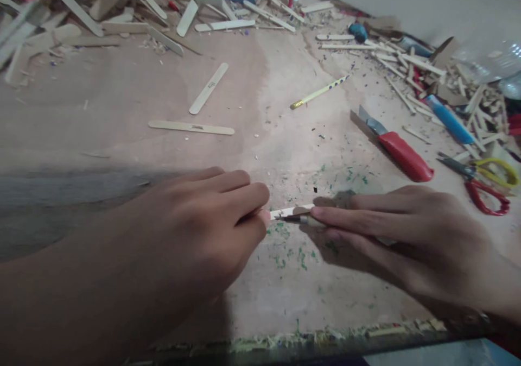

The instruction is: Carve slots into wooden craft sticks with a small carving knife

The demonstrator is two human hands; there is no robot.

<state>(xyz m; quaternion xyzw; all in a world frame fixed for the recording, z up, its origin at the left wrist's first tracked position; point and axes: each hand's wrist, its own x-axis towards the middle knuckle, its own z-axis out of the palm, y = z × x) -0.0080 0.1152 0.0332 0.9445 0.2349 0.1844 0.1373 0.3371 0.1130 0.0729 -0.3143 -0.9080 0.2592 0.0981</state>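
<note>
At the front middle of the table, my left hand point(211, 225) is closed, thumb and fingers pinching one end of a short pale craft stick point(288, 212). My right hand point(411, 230) grips a slim pen-like tool point(303, 220) with a dark pointed tip. That tip meets the stick's lower edge close to my left fingertips; whether it is a blade or a pen point I cannot tell. My right fingertips also lie at the stick's other end. Beyond my hands lie two loose craft sticks, one slanted point(209, 89) and one nearly level point(191, 127).
A pencil point(319, 92) lies at mid-table. On the right are a red-handled knife point(402, 154) and scissors point(484, 178) with yellow and red handles. Heaped craft sticks point(77, 10) line the back left, another pile point(439, 78) the right. Green shavings point(301, 257) dot the tabletop.
</note>
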